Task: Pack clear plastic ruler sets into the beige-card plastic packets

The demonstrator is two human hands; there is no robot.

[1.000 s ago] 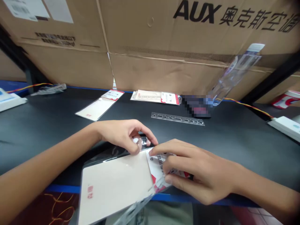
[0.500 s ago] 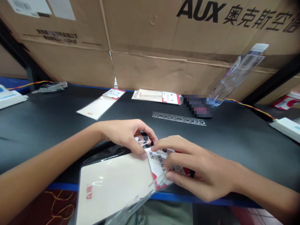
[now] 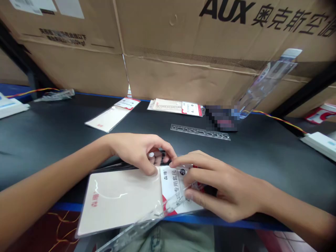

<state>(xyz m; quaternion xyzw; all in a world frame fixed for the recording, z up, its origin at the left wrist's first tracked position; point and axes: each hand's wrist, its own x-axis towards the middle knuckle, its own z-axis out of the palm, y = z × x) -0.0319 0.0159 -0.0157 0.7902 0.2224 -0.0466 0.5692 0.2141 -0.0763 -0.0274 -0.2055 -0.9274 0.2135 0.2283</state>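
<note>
Prob. sliding long clear-plastic strip [image 3: 133,229] at clear-plastic sleeve [image 3: 120,213] w/ cream card [image 3: 126,189] + red-white label [image 3: 168,185] (in/out, can't tell), over edge of black counter [image 3: 262,157]. Pinching sleeve's upper edge w/ fingers of left hand [image 3: 138,148]; curling those of right hand [image 3: 223,185] over label, can't tell if pinching. Next: likely needs steady sleeve. Vs. half-sec ago: tilting less, showing lower-left corner.

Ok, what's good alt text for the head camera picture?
A bare left hand holds a flat clear plastic packet with a cream card, while the right hand touches its red-and-white label. Beyond, a clear plastic ruler lies on a black tabletop before a brown cardboard box.
</note>
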